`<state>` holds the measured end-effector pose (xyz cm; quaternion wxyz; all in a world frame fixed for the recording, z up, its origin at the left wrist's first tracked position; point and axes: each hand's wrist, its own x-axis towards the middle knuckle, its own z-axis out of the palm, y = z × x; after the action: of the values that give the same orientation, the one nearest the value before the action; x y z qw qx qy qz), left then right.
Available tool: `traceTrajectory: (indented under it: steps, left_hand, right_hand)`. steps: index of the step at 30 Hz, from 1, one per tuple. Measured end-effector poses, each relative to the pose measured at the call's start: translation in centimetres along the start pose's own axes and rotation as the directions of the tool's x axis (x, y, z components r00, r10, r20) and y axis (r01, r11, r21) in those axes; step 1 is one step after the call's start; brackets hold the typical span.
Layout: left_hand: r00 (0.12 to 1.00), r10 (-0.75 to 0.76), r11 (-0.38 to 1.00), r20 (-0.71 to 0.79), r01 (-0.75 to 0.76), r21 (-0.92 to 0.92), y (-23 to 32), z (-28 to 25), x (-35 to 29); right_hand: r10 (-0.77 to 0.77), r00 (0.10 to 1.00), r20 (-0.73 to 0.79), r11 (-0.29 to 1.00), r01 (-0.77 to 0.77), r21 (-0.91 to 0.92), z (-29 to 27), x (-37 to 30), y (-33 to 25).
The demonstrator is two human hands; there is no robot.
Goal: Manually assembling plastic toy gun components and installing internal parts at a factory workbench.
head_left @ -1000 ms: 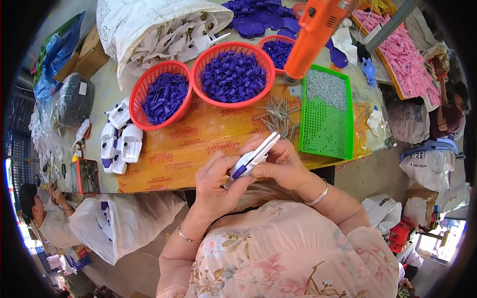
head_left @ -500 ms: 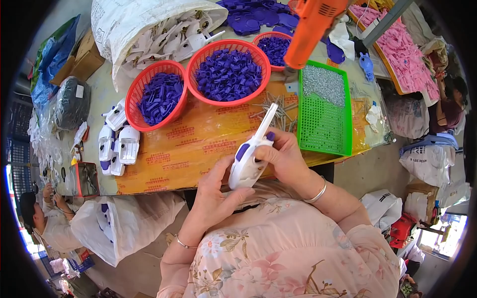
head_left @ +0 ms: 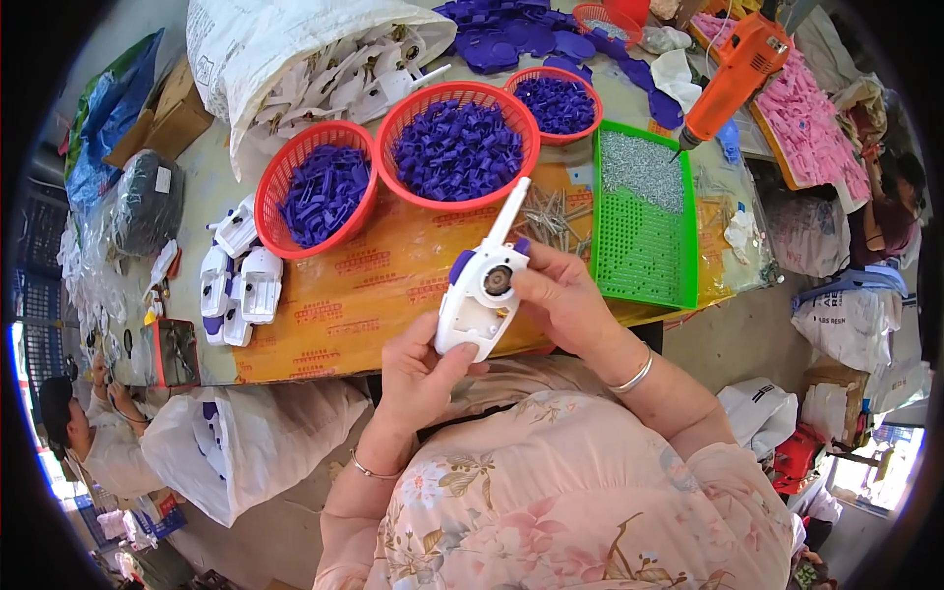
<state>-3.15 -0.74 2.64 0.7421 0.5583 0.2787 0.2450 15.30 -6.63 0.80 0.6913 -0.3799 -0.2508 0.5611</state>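
Both of my hands hold a white toy walkie-talkie shell (head_left: 466, 307) in front of me, its long antenna pointing up and away. Purple pieces sit on its edges near the top. A round dark disc (head_left: 498, 281) shows in the shell, above a rectangular recess. My left hand (head_left: 415, 372) is closed around the lower end, thumb on the face. With thumb and fingers, my right hand (head_left: 568, 300) grips the upper right side beside the disc. Beyond the antenna lie loose metal rods (head_left: 553, 218).
Red baskets (head_left: 368, 202) of purple parts stand behind, with a green tray (head_left: 694, 246) of small screws at right. An orange electric screwdriver (head_left: 742, 74) hangs over the tray's far right corner. More white shells (head_left: 260, 285) lie at left. A white sack (head_left: 231, 84) spills parts.
The walkie-talkie shell has turned in my hands, so its face with the round disc now shows. The orange screwdriver has swung to the right, away from me.
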Motion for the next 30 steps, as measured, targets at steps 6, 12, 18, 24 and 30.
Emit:
traceTrajectory:
  steps: [6, 12, 18, 24, 30]
  left_hand:
    - [0.997, -0.067, 0.993, 0.023, 0.069, -0.095, -0.5, 0.1, -0.5]
    - [0.991, -0.038, 0.997, 0.13, 0.028, 0.072, 1.8, 0.1, -1.6]
    - [0.956, 0.282, 0.907, 0.079, -0.292, 0.303, 5.1, 0.8, -1.3]
    - [0.961, 0.276, 0.886, 0.015, -0.261, 0.383, 5.7, 1.8, -1.2]
    - [0.895, 0.438, 0.899, -0.079, -0.434, 0.063, 4.2, 0.5, 0.1]
  right_hand:
    - [-0.105, 0.991, 0.08, 0.955, 0.123, -0.272, 0.2, -0.9, -0.5]
    - [-0.117, 0.987, 0.114, 0.87, 0.158, -0.468, 0.6, -2.3, -1.3]
    - [-0.337, 0.853, 0.399, 0.515, 0.521, -0.681, 1.8, -3.3, -2.7]
    - [-0.426, 0.745, 0.513, 0.304, 0.653, -0.694, 2.2, -3.6, -3.3]
    - [-0.425, 0.756, 0.498, 0.417, 0.652, -0.633, 2.6, -3.6, -4.9]
